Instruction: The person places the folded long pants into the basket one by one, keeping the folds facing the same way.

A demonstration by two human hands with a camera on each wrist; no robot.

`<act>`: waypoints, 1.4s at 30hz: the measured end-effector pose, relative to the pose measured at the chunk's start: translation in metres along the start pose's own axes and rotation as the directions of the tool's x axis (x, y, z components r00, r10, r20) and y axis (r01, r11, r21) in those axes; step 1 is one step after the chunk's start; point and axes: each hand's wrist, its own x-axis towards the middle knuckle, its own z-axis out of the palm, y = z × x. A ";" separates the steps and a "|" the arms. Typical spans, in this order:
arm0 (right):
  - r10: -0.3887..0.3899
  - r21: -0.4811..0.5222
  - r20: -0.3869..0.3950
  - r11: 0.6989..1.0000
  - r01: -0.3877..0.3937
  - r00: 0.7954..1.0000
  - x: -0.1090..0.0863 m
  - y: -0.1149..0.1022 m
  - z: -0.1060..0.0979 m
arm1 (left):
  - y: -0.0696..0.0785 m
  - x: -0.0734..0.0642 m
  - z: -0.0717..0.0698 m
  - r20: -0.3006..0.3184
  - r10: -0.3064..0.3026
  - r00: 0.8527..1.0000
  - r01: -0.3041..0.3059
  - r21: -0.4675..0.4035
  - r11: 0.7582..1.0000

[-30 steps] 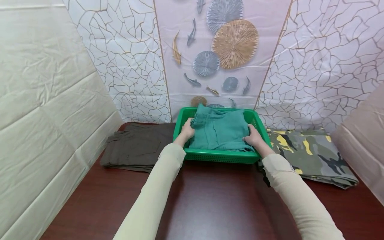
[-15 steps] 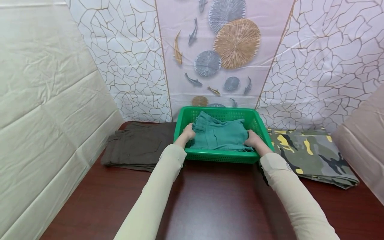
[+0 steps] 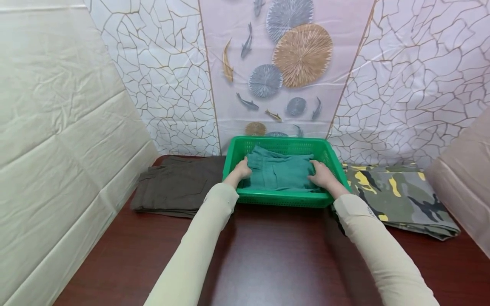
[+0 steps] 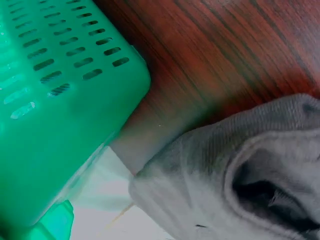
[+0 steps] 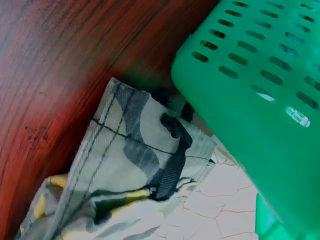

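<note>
Folded teal pants [image 3: 280,171] lie low inside a green plastic basket [image 3: 283,199] with slotted walls. At their left edge, my left hand [image 3: 241,168] reaches over the basket's front left corner and touches the cloth. On the opposite side, my right hand [image 3: 322,174] rests at the right edge of the pants, thumb and fingers spread apart on the fabric. Both hands are hidden in the wrist views, where the basket's outer wall [image 4: 65,115] fills one side; the right wrist view shows the basket's other end [image 5: 250,110].
Dark brown folded pants [image 3: 172,185] lie left of the basket. Folded camouflage pants [image 3: 398,197], with yellow patches, lie to its right. Everything stands on a reddish-brown wooden table [image 3: 279,255], with patterned cloth [image 3: 172,85] hanging behind and pale cloth [image 3: 57,140] at the left.
The teal pants have sunk lower and flatter into the basket, their top edge dropping below its back rim. My right hand's fingers have spread and moved slightly left over the cloth.
</note>
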 end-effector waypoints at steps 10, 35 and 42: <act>0.023 -0.106 0.538 0.994 0.040 0.842 -0.006 -0.016 -0.010 | 0.034 -0.064 -0.019 0.492 0.021 0.870 -0.229 0.366 0.902; 0.123 -0.089 0.602 0.992 -0.087 0.789 0.008 -0.002 0.005 | -0.013 0.018 0.021 0.568 -0.002 0.823 -0.238 0.348 0.907; 0.002 -0.193 0.554 0.973 0.126 0.832 0.089 0.097 0.050 | -0.012 0.014 0.022 0.524 0.002 0.852 -0.244 0.393 0.886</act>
